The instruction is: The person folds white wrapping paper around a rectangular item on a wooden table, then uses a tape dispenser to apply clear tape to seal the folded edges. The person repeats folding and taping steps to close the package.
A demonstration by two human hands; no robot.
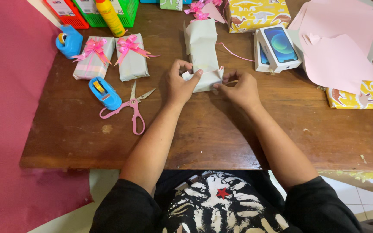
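Left hand [178,84] and right hand [237,88], fingers curled, pinch the pale paper-wrapped oblong parcel's [202,47] near end flaps; fingertips partly hidden.

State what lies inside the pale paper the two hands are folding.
Nothing inside shows: the pale wrapping paper covers a box-like shape entirely. The left hand and right hand fold its near end.

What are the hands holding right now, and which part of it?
Both hands grip a box wrapped in pale paper at its near end. The left hand and the right hand pinch the loose paper flaps there.
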